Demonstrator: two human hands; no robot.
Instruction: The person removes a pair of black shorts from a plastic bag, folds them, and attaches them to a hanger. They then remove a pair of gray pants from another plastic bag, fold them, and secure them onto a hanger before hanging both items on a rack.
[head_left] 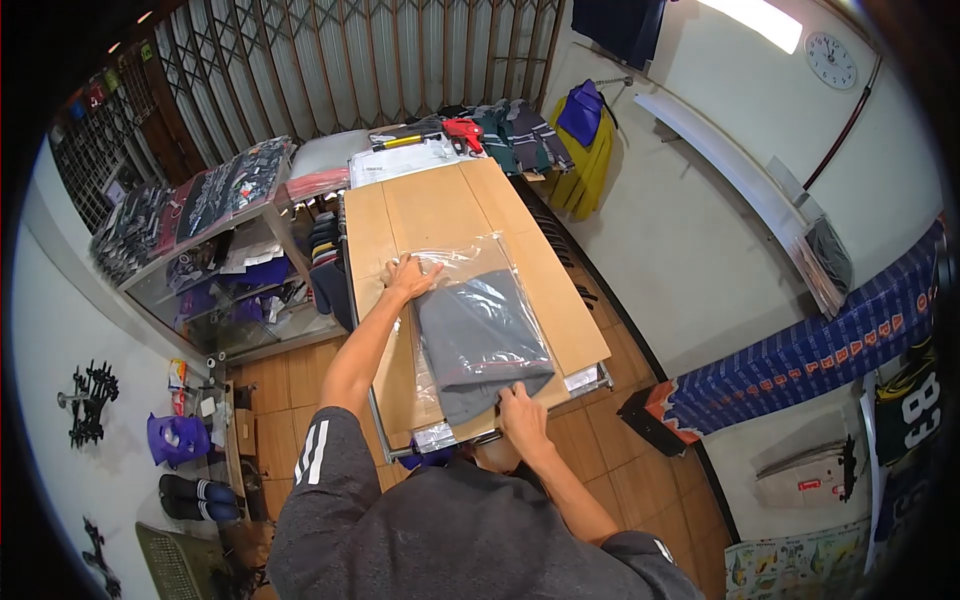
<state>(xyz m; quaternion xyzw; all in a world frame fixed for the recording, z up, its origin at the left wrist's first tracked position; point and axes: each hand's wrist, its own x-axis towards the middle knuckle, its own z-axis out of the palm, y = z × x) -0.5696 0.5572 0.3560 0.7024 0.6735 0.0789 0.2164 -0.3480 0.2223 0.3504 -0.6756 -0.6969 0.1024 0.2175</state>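
Observation:
A folded grey garment [480, 330] lies on a tan board, mostly inside a clear plastic bag [465, 262]. Its near end sticks out past the bag's edge toward my body. My left hand [408, 277] rests on the far left part of the bag, fingers spread over the plastic. At the garment's near right corner, my right hand [522, 415] is closed on the grey cloth, with its fingertips partly hidden. Wrinkles and glare show across the plastic.
The tan board [420, 210] tops a metal-framed table. Papers [400, 165] and a red tape dispenser [463, 133] lie beyond it. A glass display case [230, 270] with bagged clothes stands left. A long blue patterned box [800, 355] is at the right.

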